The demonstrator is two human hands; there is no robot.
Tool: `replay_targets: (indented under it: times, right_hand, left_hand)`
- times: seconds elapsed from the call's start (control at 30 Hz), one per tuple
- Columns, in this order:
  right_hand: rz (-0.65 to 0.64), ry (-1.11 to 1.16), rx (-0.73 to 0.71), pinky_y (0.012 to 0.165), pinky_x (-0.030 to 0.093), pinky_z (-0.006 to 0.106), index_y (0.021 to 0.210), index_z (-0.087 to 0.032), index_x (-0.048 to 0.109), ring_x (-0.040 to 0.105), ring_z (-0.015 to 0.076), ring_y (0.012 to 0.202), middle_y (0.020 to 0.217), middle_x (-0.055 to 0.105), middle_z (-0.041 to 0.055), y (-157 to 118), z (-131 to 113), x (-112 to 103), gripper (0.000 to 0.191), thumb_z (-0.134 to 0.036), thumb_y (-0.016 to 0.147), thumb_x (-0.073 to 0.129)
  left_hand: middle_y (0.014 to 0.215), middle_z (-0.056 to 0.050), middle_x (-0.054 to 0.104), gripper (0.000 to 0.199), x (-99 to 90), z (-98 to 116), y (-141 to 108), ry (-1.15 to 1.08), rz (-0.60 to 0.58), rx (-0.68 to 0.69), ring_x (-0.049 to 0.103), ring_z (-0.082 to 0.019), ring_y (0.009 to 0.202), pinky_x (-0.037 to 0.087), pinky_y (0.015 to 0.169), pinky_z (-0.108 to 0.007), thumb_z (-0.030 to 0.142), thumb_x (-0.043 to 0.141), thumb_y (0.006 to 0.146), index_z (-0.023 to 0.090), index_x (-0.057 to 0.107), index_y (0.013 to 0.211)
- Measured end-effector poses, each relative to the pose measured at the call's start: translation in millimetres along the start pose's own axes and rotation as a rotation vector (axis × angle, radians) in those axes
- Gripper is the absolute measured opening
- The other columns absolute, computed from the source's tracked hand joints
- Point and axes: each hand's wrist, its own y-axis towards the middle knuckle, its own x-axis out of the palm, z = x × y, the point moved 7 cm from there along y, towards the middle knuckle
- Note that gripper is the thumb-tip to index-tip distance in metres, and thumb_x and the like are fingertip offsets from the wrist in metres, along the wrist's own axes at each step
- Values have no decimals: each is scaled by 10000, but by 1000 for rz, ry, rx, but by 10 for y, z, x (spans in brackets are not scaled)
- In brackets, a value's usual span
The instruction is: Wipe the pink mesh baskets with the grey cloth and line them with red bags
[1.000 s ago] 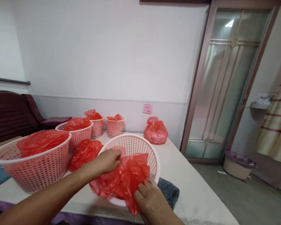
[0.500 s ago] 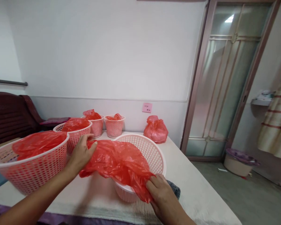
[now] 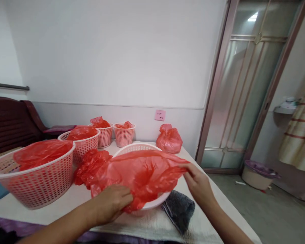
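Observation:
A thin red plastic bag [image 3: 142, 173] is spread over the nearest pinkish-white basket [image 3: 139, 146], covering most of its opening. My left hand [image 3: 114, 203] is closed on the bag's near edge, in front of the basket. On the right, my right hand [image 3: 194, 174] pinches the bag's right corner and pulls it out past the rim. The bag's crumpled left end [image 3: 93, 166] rests on the table beside the basket. A dark grey cloth [image 3: 180, 208] lies between the basket and my right forearm.
Several more perforated baskets with red bags inside stand on the table, the large one [image 3: 40, 183] at left. A filled red bag [image 3: 169, 139] sits at the back right, below a pink note [image 3: 160, 115] on the wall. A bin [image 3: 256, 178] stands on the floor.
My left hand has moved down and right to the bag's near edge. My right hand has moved up and right, stretching the bag wider across the basket. More of the grey cloth shows.

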Motion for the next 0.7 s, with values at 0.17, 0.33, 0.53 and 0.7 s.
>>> replay_targets:
  times: [0.17, 0.33, 0.53, 0.7]
  right_hand:
    - [93, -199, 11, 859, 516, 418, 939, -200, 637, 651, 228, 949, 993, 689, 78, 125, 256, -308, 315, -134, 742, 400]
    - [238, -309, -292, 908, 498, 387, 1091, -234, 589, 622, 220, 1021, 1077, 639, 79, -301, -614, -484, 277, -119, 871, 466]
    - [-308, -430, -702, 853, 485, 456, 1302, -131, 511, 636, 313, 970, 1116, 682, 148, -895, -1131, 468, 689, -472, 749, 742]
    - [-452, -559, -605, 729, 418, 355, 833, -218, 599, 601, 189, 682, 757, 667, -29, -918, -825, 862, 218, -235, 738, 794]
  left_hand:
    - [940, -20, 665, 157, 238, 302, -90, 29, 40, 36, 624, -199, 822, 451, 721, -330, 87, 465, 871, 213, 547, 920]
    - [900, -14, 679, 109, 281, 490, -46, 49, 55, 42, 636, -202, 754, 434, 619, -339, 123, 523, 864, 218, 559, 903]
    - [964, -55, 692, 165, 409, 431, -10, -28, 6, -62, 652, -253, 832, 482, 676, -380, 137, 516, 855, 242, 592, 956]
    - [1080, -26, 693, 245, 158, 379, -135, -273, -96, -153, 642, -273, 987, 495, 842, -391, 296, 669, 782, 262, 612, 1018]
